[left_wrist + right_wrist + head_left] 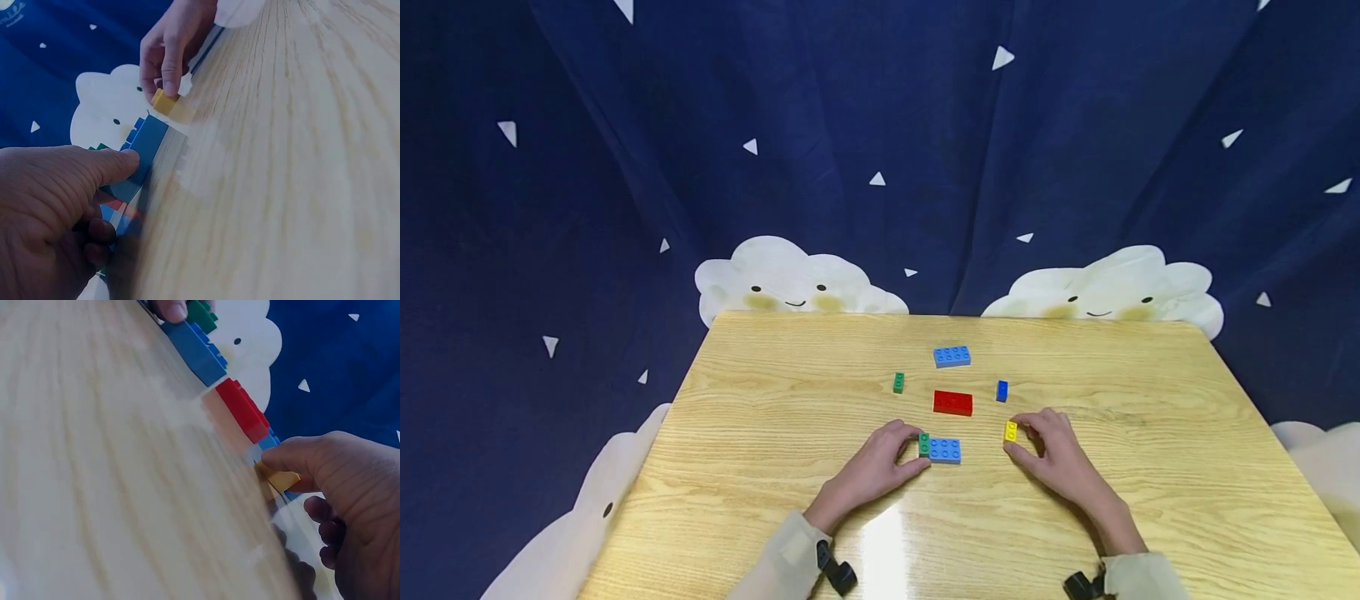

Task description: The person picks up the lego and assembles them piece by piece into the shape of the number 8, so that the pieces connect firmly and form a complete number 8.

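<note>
With thumb and fingers my left hand (pixel 882 461) pinches the left end of a light blue brick (pixel 946 451), which has a small green brick (pixel 924 445) on top at that end. Over to the right, my right hand (pixel 1058 457) pinches a small yellow brick (pixel 1011 432) between thumb and fingers. The right wrist view shows that yellow brick (pixel 282 477) low at the table surface, under the thumb. In the left wrist view the thumb lies against the side of the light blue brick (pixel 149 145).
A red brick (pixel 952 403) lies behind and between the hands. Farther back are a second light blue brick (pixel 952 357), a small green brick (pixel 898 382) and a small dark blue brick (pixel 1002 391). The wooden table (pixel 760 375) ends at a dark blue curtain (pixel 850 100).
</note>
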Motion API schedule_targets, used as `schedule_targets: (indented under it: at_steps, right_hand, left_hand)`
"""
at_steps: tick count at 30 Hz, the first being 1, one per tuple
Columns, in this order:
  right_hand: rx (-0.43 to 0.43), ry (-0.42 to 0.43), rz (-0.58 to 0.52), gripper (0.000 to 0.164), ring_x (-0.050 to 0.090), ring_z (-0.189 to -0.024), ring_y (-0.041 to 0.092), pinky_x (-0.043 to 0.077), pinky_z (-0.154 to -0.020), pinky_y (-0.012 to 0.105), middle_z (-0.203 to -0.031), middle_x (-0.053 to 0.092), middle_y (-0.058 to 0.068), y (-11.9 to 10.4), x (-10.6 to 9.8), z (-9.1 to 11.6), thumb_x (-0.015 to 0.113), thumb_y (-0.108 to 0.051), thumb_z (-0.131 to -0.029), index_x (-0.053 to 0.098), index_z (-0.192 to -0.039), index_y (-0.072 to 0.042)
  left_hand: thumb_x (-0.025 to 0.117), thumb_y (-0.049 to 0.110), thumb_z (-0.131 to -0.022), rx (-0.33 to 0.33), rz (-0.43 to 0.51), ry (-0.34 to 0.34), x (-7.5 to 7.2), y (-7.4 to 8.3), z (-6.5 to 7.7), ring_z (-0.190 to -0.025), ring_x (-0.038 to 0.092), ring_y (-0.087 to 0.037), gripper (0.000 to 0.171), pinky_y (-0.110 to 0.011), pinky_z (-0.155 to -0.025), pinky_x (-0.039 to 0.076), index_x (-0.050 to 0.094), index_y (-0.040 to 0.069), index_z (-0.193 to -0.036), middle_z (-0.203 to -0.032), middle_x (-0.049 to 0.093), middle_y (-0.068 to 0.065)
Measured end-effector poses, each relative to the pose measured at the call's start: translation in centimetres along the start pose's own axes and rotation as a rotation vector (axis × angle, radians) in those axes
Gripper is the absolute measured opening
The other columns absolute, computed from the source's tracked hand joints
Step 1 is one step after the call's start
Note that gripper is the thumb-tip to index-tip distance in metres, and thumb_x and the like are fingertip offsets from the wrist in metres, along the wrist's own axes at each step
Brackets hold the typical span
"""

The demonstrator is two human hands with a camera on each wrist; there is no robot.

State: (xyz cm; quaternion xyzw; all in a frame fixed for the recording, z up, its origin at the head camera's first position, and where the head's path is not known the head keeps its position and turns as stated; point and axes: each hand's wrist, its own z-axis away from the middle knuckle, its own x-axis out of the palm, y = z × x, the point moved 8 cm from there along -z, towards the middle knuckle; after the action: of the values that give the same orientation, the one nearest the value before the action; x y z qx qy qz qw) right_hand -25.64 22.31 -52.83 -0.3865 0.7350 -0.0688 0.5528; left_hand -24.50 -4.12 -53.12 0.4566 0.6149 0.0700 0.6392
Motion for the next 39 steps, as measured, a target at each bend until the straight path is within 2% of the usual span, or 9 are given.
schedule_targets:
  at_steps: [3, 7, 12, 17, 20, 25, 33, 39]
  right_hand:
    - [0.018, -0.022, -0.010, 0.036, 0.041, -0.086, 0.016, 0.032, -0.074, 0.031, -0.088, 0.057, -0.002, -0.4, 0.5, 0.0, 0.085, -0.017, -0.088, 0.072, -0.120, -0.006]
    - [0.034, -0.044, -0.011, 0.038, 0.048, -0.093, 0.017, 0.039, -0.077, 0.035, -0.105, 0.068, 0.002, -0.8, 1.1, 0.0, 0.084, -0.020, -0.090, 0.071, -0.122, -0.006]
    - [0.027, -0.054, -0.016, 0.039, 0.053, -0.099, 0.019, 0.043, -0.081, 0.038, -0.115, 0.071, 0.005, -1.1, 1.9, 0.0, 0.083, -0.021, -0.091, 0.071, -0.124, -0.005]
    - [0.014, -0.062, -0.033, 0.040, 0.049, -0.094, 0.015, 0.040, -0.076, 0.032, -0.109, 0.070, -0.001, -2.0, 2.3, -0.1, 0.082, -0.024, -0.092, 0.071, -0.126, -0.006]
    - [0.008, -0.070, -0.044, 0.041, 0.043, -0.088, 0.012, 0.035, -0.072, 0.029, -0.100, 0.066, -0.005, -2.6, 2.5, -0.2, 0.081, -0.026, -0.093, 0.071, -0.127, -0.007]
    - [-0.026, -0.063, -0.070, 0.041, 0.036, -0.083, 0.010, 0.031, -0.070, 0.027, -0.084, 0.055, -0.005, -3.6, 2.6, -0.2, 0.081, -0.024, -0.093, 0.070, -0.129, -0.007]
    - [-0.022, -0.065, -0.082, 0.039, 0.038, -0.085, 0.009, 0.033, -0.071, 0.025, -0.085, 0.054, -0.009, -4.7, 3.5, -0.1, 0.080, -0.026, -0.094, 0.071, -0.129, -0.011]
    - [-0.010, -0.057, -0.096, 0.040, 0.036, -0.082, 0.008, 0.031, -0.070, 0.026, -0.077, 0.046, -0.002, -5.2, 3.7, -0.2, 0.079, -0.027, -0.095, 0.070, -0.130, -0.011]
  left_hand:
    - [0.076, 0.029, -0.097, -0.007, -0.007, -0.003, 0.0, 0.0, 0.0, -0.081, 0.048, -0.009, 0.038, -0.023, -0.071, 0.040, 0.070, 0.005, -0.126, -0.096, 0.063, -0.003]
    - [0.076, 0.030, -0.098, -0.016, -0.009, -0.007, 0.1, 0.0, 0.0, -0.083, 0.049, -0.009, 0.039, -0.023, -0.073, 0.042, 0.069, 0.005, -0.127, -0.099, 0.064, -0.001]
    - [0.076, 0.031, -0.098, -0.024, -0.015, -0.008, 0.1, 0.1, 0.1, -0.085, 0.051, -0.009, 0.040, -0.024, -0.076, 0.045, 0.069, 0.005, -0.128, -0.104, 0.066, 0.000]
    - [0.075, 0.031, -0.098, -0.028, -0.018, -0.008, 0.1, 0.2, 0.1, -0.084, 0.051, -0.009, 0.040, -0.024, -0.074, 0.044, 0.069, 0.005, -0.129, -0.104, 0.066, 0.000]
    - [0.075, 0.032, -0.098, -0.038, -0.020, -0.008, 0.1, 0.2, 0.1, -0.087, 0.053, -0.009, 0.041, -0.025, -0.076, 0.046, 0.069, 0.007, -0.129, -0.108, 0.067, 0.000]
    - [0.075, 0.032, -0.098, -0.047, -0.023, -0.007, 0.2, 0.1, 0.1, -0.090, 0.057, -0.009, 0.041, -0.026, -0.079, 0.049, 0.069, 0.008, -0.130, -0.110, 0.068, 0.000]
    - [0.075, 0.033, -0.099, -0.053, -0.026, -0.017, 0.3, 0.0, 0.1, -0.084, 0.053, -0.009, 0.041, -0.023, -0.072, 0.045, 0.069, 0.008, -0.130, -0.106, 0.066, 0.001]
    - [0.074, 0.034, -0.099, -0.052, -0.037, -0.022, 0.3, -0.1, 0.1, -0.086, 0.053, -0.008, 0.041, -0.024, -0.074, 0.045, 0.069, 0.008, -0.130, -0.107, 0.066, 0.002]
